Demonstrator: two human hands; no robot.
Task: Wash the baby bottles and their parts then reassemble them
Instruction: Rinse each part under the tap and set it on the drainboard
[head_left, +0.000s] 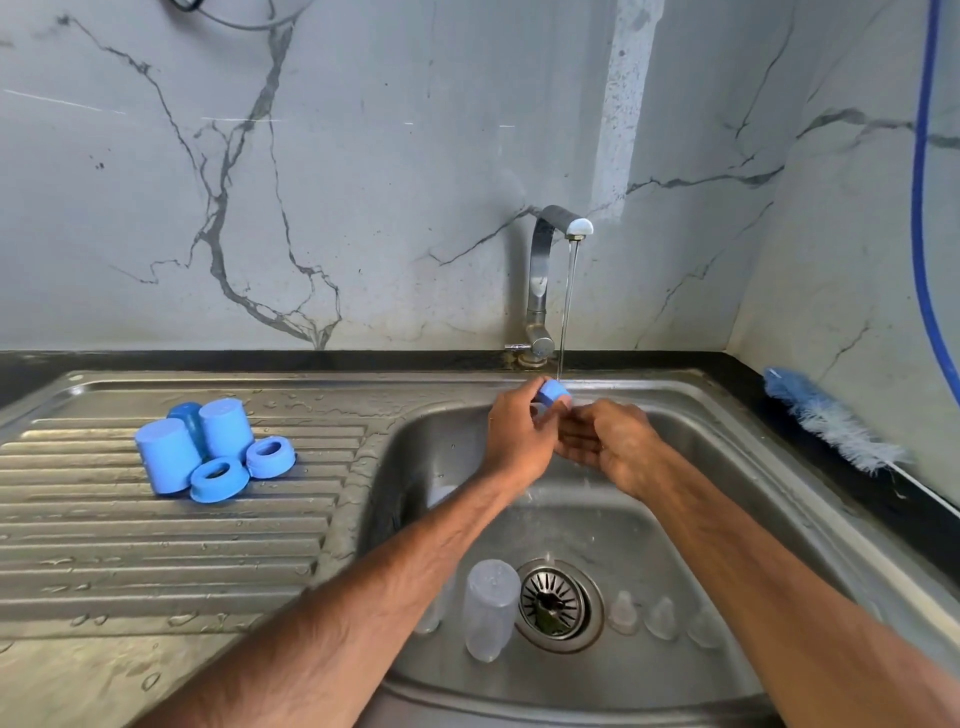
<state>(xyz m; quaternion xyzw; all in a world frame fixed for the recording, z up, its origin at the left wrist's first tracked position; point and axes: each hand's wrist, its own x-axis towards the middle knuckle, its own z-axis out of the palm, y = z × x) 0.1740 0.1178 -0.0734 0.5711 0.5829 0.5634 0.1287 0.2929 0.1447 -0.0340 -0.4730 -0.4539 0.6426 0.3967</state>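
blue ring (553, 392): under the tap (540, 270) stream, 12 o'clock of the sink (701, 467).
left hand (519, 436): grip clamped on the blue ring.
right hand (608, 447): grip apart, just beside.
advice: turn it, so water reaches inside.

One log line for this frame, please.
phase: rinsing | left hand: holds blue collar under running tap | right hand: open beside it | drainboard: three caps, two collars | basin: clear bottles, three teats
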